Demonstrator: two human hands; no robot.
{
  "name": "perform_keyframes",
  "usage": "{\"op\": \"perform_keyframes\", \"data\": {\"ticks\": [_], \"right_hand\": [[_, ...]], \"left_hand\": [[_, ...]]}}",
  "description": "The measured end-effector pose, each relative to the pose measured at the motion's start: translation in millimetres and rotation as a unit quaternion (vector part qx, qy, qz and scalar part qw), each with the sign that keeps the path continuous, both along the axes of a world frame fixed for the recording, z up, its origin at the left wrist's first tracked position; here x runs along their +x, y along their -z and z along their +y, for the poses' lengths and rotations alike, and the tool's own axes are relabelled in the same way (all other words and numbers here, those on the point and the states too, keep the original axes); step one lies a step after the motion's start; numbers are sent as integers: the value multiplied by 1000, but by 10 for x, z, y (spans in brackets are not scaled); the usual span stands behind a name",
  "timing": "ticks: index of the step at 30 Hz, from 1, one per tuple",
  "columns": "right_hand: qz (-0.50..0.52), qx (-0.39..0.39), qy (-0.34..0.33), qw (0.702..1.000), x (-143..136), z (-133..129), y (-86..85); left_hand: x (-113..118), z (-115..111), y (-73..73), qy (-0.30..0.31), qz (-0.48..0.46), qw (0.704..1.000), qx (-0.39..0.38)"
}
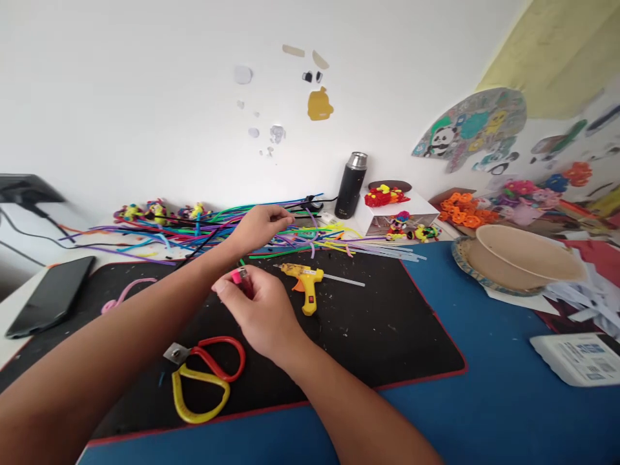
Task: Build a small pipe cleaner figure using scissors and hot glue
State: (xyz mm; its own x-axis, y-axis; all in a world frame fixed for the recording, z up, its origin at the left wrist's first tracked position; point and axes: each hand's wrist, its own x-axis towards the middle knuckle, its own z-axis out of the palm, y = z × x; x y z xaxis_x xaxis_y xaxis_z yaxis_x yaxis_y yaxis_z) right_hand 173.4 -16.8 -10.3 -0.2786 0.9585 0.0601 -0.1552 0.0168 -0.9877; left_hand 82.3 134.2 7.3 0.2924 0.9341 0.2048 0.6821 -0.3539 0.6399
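My left hand is stretched forward over a long heap of colourful pipe cleaners by the wall. Its fingers and thumb are drawn together; whatever lies between them is too small to tell. Nearer to me, my right hand is closed around a small red and pink thing with a metal top, which looks like a lighter. Just beyond that hand a yellow glue gun lies on the black mat, a clear glue stick out of its back. Scissors with red and yellow handles rest at the lower left.
A phone lies far left, near a pink curled pipe cleaner. A black flask stands at the back beside a white box with small figures. To the right are a round basket, paper strips and a white package.
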Motion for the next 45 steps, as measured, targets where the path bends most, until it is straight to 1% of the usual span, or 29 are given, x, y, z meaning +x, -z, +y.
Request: {"op": "perform_keyframes", "data": {"ticks": [3,5,7,10,13,16,18,20,23,25,28,30,32,33,35,37,39,41,45], "right_hand": [[-11,-6,-12,1000,0,6,9],[-30,-4,-9,1000,0,12,21],[-33,0,-6,999,2,20,40],[-23,-2,-13,1000,8,30,76],[-27,-5,-17,999,11,36,109],[-54,-1,-17,998,2,35,134],[-94,11,-18,995,-12,28,146],[-137,29,-23,990,-28,21,159],[-174,46,-30,983,-45,18,184],[-183,45,-32,981,-47,24,200],[-203,50,-32,977,-39,31,211],[-238,66,-34,968,-34,24,212],[-296,97,-41,949,-36,8,214],[-333,117,-46,934,-39,-1,217],[-410,165,-54,896,-50,-16,229],[-466,198,-65,860,-59,-24,244],[-495,213,-77,839,-62,-24,257],[-513,220,-83,825,-56,-18,266],[-550,235,-68,799,-17,18,275]], "left_hand": [[-409,-157,-64,-32,-18,999,4],[-702,-298,-104,-47,-27,998,10],[-1006,-475,-149,-74,-19,997,4],[-1440,-780,-198,-123,1,992,-26],[-1783,-1049,-162,-161,23,985,-60],[-1985,-1208,-10,-158,89,980,-75],[-2044,-1250,142,-134,148,977,-72],[-2061,-1259,305,-125,189,972,-56],[-2063,-1250,503,-134,209,968,-41],[-2071,-1241,583,-139,205,968,-46],[-2093,-1226,642,-164,194,965,-57],[-2101,-1214,662,-176,191,964,-65],[-2097,-1205,679,-174,195,963,-72],[-2092,-1205,686,-170,200,962,-71],[-2076,-1214,690,-159,209,963,-64],[-2055,-1238,671,-148,204,967,-45],[-2025,-1273,617,-146,186,972,-18],[-1981,-1308,532,-152,157,976,-3],[-1867,-1342,365,-145,59,987,-30]]}}
